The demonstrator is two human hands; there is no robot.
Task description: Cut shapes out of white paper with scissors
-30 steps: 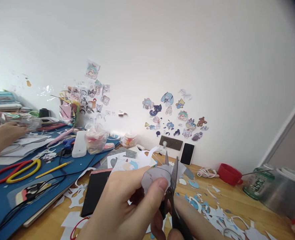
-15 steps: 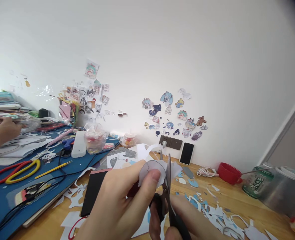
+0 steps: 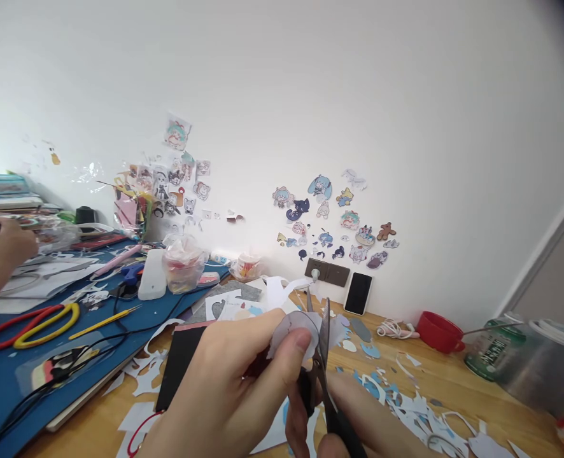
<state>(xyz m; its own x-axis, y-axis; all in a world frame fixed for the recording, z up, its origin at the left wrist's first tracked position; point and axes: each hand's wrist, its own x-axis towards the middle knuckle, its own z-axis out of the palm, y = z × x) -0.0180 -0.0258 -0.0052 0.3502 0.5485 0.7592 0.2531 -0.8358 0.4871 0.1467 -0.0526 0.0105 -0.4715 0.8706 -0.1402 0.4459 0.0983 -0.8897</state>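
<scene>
Between the thumb and fingers of my left hand [image 3: 234,375] is pinched a piece of pale paper [image 3: 284,334] with a rounded, dark-outlined edge. My right hand [image 3: 353,413] grips a pair of black-handled scissors [image 3: 324,362], its fingers in the handles. The scissor blades point up and away from me, parted slightly, with the paper's right edge at them. A strip of white paper [image 3: 277,292] shows just behind the cut piece. Part of the paper is hidden by my left thumb.
Paper scraps [image 3: 415,413] litter the wooden table at right. A phone [image 3: 358,292] leans on the wall; a red mug [image 3: 438,331] and green can [image 3: 489,350] stand right. Red-and-yellow-handled scissors [image 3: 48,327] and a pencil [image 3: 103,322] lie on the blue mat. Another person's hand [image 3: 12,245] is far left.
The view has shifted slightly. My hands, the paper and the scissors keep nearly the same pose. The other person's hand at far left has moved a little left.
</scene>
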